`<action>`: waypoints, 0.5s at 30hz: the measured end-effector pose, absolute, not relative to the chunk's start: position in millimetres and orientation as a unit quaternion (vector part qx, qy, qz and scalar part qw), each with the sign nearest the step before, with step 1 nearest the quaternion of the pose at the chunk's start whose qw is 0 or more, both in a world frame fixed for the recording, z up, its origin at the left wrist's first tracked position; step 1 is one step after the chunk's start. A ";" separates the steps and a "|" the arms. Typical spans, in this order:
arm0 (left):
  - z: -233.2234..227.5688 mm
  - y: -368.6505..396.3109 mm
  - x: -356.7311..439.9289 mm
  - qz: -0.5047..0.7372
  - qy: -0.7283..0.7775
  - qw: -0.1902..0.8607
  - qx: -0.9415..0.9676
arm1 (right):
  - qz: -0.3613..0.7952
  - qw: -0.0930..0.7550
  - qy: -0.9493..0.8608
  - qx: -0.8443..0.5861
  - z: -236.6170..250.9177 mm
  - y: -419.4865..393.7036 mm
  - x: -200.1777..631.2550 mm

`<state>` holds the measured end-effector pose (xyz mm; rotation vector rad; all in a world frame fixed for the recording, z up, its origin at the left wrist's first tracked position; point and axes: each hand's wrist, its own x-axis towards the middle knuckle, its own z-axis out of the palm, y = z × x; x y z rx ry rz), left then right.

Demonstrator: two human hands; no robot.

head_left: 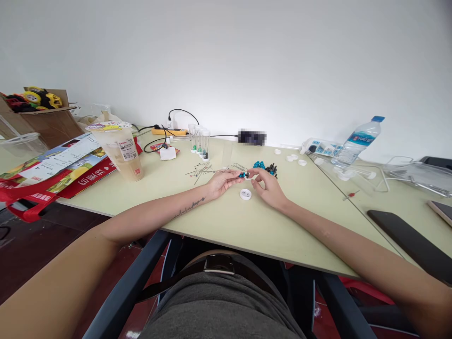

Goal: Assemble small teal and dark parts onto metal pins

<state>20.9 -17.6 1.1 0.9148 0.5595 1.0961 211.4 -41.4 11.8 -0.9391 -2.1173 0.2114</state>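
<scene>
The small blue-and-black piece (242,175) sits between my two hands, just above the white cap (245,194) lying on the surface (226,221). My left hand (221,181) pinches it at the fingertips from the left, and my right hand (267,187) meets it from the right, fingers curled and pinching a small white part that touches it; its long axis runs left to right, from one hand to the other. Beyond the white cap lie a heap of blue and black pieces (264,167) and scattered metal pins (201,171). Far right of the cap stands a water bottle (357,141) whose blue label I read as "YATE". Far left stands a lidded drink cup (120,149); its label is too small to read.
</scene>
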 end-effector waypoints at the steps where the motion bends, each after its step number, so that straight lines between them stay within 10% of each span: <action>1: 1.5 -17.8 20.9 0.497 0.254 0.720 0.412 | 0.084 0.399 -0.834 -0.371 11.7 -41.4 211.4; 15: 1.5 -17.6 21.0 0.492 0.249 0.721 0.421 | 0.080 0.399 -0.836 -0.369 13.2 -42.6 210.9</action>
